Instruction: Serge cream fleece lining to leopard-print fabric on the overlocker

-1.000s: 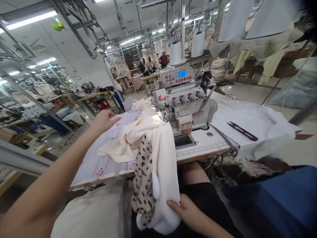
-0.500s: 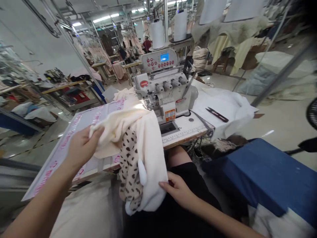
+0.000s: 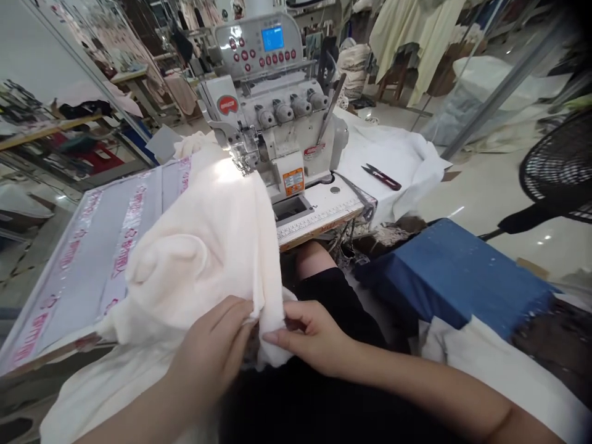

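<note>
Cream fabric (image 3: 217, 228) extends from beneath the presser-foot area of the sewing machine (image 3: 277, 117), over the near edge of the worktop (image 3: 106, 228), to both hands. Left hand (image 3: 210, 342): back upward, forearm angled in from lower left, fingers closed on the fabric's border. Right hand (image 3: 319, 339): just beside it, forearm from lower right, thumb and bent forefinger pinching the fold. Both hands sit forward of the near edge.

Open air over left tabletop (image 3: 104, 222), sewing machine (image 3: 287, 145) blocking ahead, room beneath cream fabric (image 3: 226, 228) hard to judge
</note>
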Tool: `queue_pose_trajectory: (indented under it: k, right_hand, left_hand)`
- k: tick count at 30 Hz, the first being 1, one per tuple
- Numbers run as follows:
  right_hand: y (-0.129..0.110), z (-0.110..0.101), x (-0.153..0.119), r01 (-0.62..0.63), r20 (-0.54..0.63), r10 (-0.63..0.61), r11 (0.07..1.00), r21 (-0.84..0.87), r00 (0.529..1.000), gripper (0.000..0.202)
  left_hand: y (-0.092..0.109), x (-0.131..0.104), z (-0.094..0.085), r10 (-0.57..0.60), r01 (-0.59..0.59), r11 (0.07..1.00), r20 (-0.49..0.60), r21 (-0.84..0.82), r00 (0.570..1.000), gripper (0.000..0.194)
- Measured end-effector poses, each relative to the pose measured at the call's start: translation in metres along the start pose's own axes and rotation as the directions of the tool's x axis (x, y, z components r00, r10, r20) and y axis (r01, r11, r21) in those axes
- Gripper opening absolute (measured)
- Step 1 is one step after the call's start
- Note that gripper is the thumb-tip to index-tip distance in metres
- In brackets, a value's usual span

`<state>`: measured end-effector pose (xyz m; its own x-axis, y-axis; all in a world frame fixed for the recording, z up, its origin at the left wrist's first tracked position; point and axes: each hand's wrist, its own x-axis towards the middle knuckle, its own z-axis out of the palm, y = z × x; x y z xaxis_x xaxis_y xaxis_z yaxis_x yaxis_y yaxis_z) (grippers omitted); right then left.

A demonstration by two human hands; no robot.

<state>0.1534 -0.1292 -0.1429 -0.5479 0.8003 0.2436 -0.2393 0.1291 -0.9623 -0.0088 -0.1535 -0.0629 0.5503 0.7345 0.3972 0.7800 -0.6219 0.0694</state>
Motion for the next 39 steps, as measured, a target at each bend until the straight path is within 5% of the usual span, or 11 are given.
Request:
queue_pose_trajectory:
  k: [8, 19, 29, 32, 34, 37, 39]
  right_hand:
    - [-0.029, 0.004, 0.000, 0.260, -0.026, -0.279, 0.923, -0.283, 0.960, 0.021]
    - [-0.021, 0.005, 0.001, 0.302, -0.033, -0.344, 0.864, -0.402, 0.939, 0.022]
    - [-0.035, -0.004, -0.005, 0.318, 0.082, -0.316, 0.836, -0.447, 0.945, 0.016]
    - [-0.037, -0.016, -0.002, 0.421, 0.078, -0.464, 0.706, -0.570, 0.883, 0.011]
    - [-0.036, -0.024, 0.003, 0.505, 0.121, -0.589, 0.548, -0.667, 0.799, 0.024]
    - [-0.033, -0.032, 0.014, 0.640, 0.347, -0.639, 0.306, -0.705, 0.687, 0.025]
    - [-0.034, -0.034, 0.022, 0.694, 0.449, -0.616, 0.233, -0.681, 0.647, 0.024]
  left_hand:
    - [0.012, -0.010, -0.009, 0.066, -0.042, 0.983, -0.126, 0.179, 0.990, 0.018]
    - [0.010, -0.010, -0.010, 0.163, -0.151, 0.964, -0.037, 0.220, 0.986, 0.021]
    - [0.009, 0.000, -0.004, 0.210, -0.186, 0.958, -0.087, 0.220, 0.974, 0.011]
    - [0.009, 0.005, -0.009, 0.184, -0.164, 0.970, -0.099, 0.180, 0.978, 0.008]
    - [0.010, 0.007, -0.011, 0.187, -0.158, 0.967, -0.136, 0.199, 0.973, 0.008]
    - [0.014, 0.004, -0.009, 0.173, -0.147, 0.971, -0.127, 0.187, 0.977, 0.013]
    - [0.020, -0.002, -0.002, 0.159, -0.139, 0.973, -0.099, 0.181, 0.982, 0.016]
